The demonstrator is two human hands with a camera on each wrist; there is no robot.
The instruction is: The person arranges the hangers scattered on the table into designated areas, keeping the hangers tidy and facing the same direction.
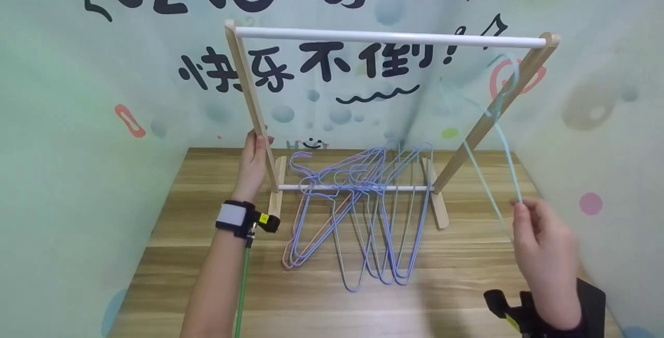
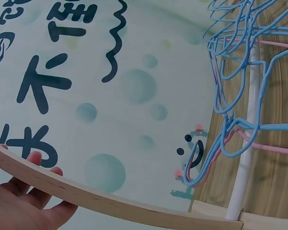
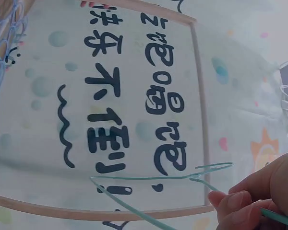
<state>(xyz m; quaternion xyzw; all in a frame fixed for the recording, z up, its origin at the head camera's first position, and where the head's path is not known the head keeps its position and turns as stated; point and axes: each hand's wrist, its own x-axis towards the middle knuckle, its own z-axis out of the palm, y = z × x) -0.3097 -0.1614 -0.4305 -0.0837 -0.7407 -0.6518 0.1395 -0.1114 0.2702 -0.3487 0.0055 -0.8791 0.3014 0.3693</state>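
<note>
A wooden rack with a white top rail [image 1: 389,37] stands on a wood-grain surface. My left hand [image 1: 251,167] grips its left post [image 1: 247,79], fingertips showing over the post's edge in the left wrist view. At the right, my right hand [image 1: 544,247] pinches a pale green clothes hanger [image 1: 510,159] by its wire. That hanger is raised with its hook up, overlapping the right post [image 1: 472,133]. Several blue, pink and greenish hangers [image 1: 363,187] lie in a tangle over the rack's white lower bar [image 2: 241,175].
Wooden feet [image 1: 439,211] support the rack on both sides. A printed backdrop [image 1: 342,115] with large black characters stands close behind, and pale patterned walls [image 1: 93,187] flank the surface. A green cable [image 1: 242,291] runs along the left forearm.
</note>
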